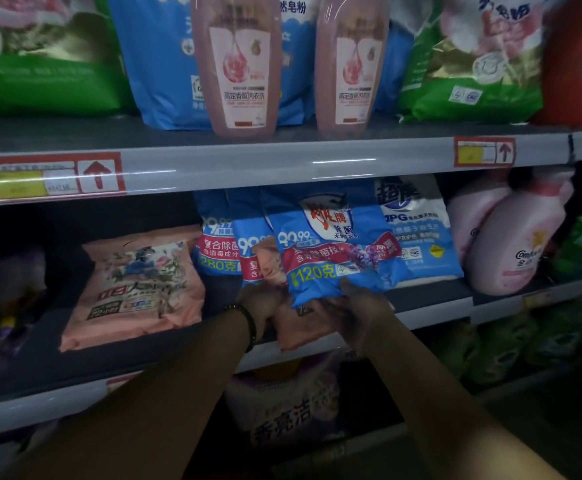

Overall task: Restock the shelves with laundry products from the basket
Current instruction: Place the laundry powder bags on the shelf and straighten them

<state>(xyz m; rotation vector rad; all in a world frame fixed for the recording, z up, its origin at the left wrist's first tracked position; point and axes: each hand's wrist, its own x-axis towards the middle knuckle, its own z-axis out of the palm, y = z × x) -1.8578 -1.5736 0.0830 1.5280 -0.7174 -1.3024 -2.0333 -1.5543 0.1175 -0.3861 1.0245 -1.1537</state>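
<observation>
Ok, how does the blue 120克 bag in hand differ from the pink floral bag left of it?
The blue bag is held upright, the right hand gripping its lower edge; the pink floral bag lies back untouched. The blue bag crowds against other blue bags; the pink floral bag lies apart. The blue bag has a red band, the pink floral bag a flower print. Both are soft pouches.

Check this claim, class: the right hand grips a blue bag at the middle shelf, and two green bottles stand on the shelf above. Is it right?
Not quite. The head view shows the two bottles on the upper shelf are pink, not green. The rest holds: the right hand grips the blue bag at the middle shelf.
</observation>
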